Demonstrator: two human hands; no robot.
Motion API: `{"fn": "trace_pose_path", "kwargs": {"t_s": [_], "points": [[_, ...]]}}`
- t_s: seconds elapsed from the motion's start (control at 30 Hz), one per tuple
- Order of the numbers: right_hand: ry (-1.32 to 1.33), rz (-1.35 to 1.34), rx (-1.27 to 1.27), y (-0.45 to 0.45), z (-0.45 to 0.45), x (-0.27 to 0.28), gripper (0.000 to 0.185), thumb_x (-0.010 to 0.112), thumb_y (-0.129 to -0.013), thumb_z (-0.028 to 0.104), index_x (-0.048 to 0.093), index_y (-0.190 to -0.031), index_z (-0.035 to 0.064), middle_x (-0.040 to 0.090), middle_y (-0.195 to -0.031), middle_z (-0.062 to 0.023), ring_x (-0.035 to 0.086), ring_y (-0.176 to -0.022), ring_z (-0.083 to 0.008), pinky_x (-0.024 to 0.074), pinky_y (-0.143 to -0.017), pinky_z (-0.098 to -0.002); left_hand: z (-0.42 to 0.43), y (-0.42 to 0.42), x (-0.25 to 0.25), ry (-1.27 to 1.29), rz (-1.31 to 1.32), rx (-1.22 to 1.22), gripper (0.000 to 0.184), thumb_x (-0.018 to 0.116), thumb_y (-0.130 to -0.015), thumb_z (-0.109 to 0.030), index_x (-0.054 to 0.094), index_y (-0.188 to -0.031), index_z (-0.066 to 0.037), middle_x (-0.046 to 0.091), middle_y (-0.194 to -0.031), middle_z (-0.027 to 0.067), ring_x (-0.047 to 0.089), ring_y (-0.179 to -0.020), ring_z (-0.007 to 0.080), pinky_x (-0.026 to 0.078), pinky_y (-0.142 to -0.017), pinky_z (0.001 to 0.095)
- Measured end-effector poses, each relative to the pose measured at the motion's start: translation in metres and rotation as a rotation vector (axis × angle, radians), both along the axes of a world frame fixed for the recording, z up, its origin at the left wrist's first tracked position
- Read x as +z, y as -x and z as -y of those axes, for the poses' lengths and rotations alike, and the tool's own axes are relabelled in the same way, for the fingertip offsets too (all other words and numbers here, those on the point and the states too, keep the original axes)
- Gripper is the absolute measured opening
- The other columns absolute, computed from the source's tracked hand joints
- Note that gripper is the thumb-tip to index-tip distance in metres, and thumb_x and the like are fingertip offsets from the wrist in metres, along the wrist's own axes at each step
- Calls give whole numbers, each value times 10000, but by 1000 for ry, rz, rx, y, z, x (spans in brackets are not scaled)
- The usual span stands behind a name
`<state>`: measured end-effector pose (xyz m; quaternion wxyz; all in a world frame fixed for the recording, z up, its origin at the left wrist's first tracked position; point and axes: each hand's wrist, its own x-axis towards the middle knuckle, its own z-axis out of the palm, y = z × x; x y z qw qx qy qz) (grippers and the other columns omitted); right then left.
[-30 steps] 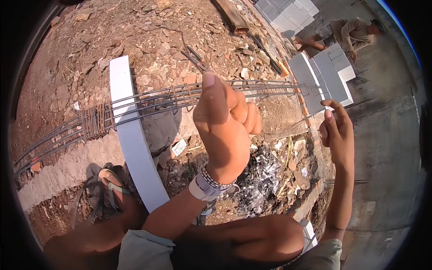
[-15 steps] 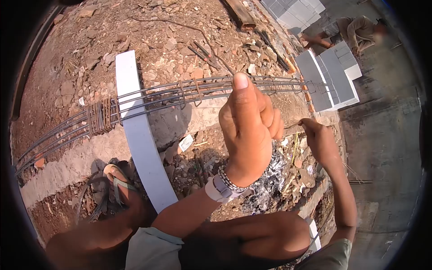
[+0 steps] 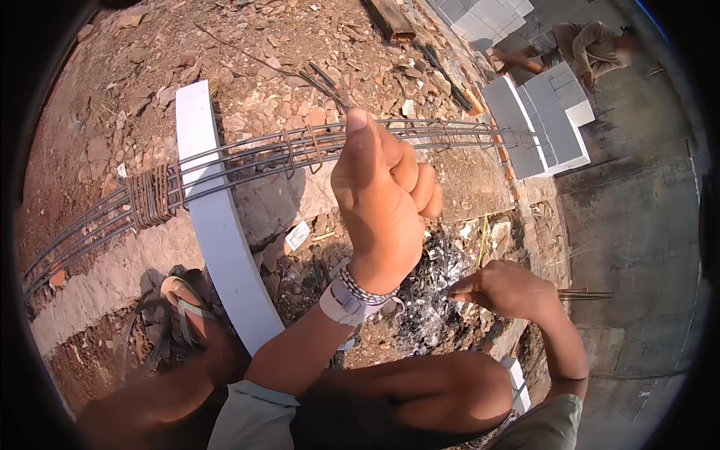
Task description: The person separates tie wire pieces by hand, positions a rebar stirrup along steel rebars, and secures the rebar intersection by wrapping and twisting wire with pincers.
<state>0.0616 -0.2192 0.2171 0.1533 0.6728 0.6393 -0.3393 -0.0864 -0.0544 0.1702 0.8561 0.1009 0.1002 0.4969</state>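
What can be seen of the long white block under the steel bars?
The block is long, narrow and smooth-faced, perhaps light concrete or foam; I can't tell which. Its far end is bright in the sun, the rest bluish in shade. It lies flat across the rough concrete strip, its far end over the rubble. The bars cross over it nearer that end. The left forearm hides its near end.
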Motion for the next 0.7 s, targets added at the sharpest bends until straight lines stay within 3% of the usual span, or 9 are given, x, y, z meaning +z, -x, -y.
{"fn": "trace_pose_path", "kwargs": {"t_s": [0.07,0.13,0.27,0.33,0.43,0.53,0.6,0.67,0.7], "points": [[162,-754,89,-1,-3,22,210,591,-985,197,705,-1001,22,704,-773,-128,672,-661,-308,522,-594,-370,-9,0,-2,-30,-40,30,562,467,-1003,-567,257,-665,-171,174,-543,-54,149,-434,75,157,-413,286],[-92,-961,-150,-17,-2,41,263,561,-1009,216,686,-984,-14,647,-682,-97,625,-576,-259,493,-552,-346,-14,8,-5,-38,-47,32,553,466,-1006,-555,265,-665,-169,176,-540,-52,153,-431,76,158,-415,288],[-832,-2,-805,-20,-11,47,222,529,-1017,190,627,-1080,0,552,-589,-81,584,-532,-212,463,-492,-319,2,14,4,-12,-54,-32,560,470,-1001,-556,279,-659,-155,199,-526,-45,166,-422,75,169,-414,294],[-501,505,-402,-12,-11,1,203,499,-1015,149,653,-1122,70,608,-636,-135,639,-596,-283,500,-548,-363,6,12,9,-20,-73,-1,576,478,-991,-579,290,-660,-147,215,-521,-42,175,-420,79,189,-408,295],[15,5,78,29,9,-1,248,486,-1009,116,666,-1172,73,695,-780,-193,664,-722,-390,552,-642,-417,-2,8,1,-53,-85,43,523,493,-998,-535,257,-673,-200,166,-568,-59,109,-474,77,119,-448,289],[-420,-868,21,-9,29,35,208,536,-1006,122,651,-1153,29,695,-718,-118,620,-573,-276,482,-537,-329,-10,8,-14,-78,-131,89,559,493,-996,-559,296,-657,-161,211,-541,-49,164,-438,79,166,-419,287],[-700,-1126,-456,-17,29,58,186,511,-1022,119,637,-1127,30,645,-638,-70,625,-545,-182,470,-515,-287,-9,9,-20,-86,-109,59,590,505,-981,-585,299,-644,-147,224,-526,-47,186,-423,84,188,-412,290],[-866,-436,-867,-20,3,62,178,467,-1027,92,620,-1109,48,601,-576,-70,648,-565,-167,482,-516,-308,3,13,-8,-79,-91,-4,596,508,-978,-589,291,-642,-147,216,-524,-49,184,-424,82,188,-414,287],[-792,-5,-696,-20,-2,40,180,472,-1007,69,615,-1114,46,615,-593,-100,654,-572,-210,489,-521,-340,9,16,-1,-73,-83,-36,599,509,-976,-591,286,-641,-148,212,-523,-49,182,-424,81,188,-415,286]]}}
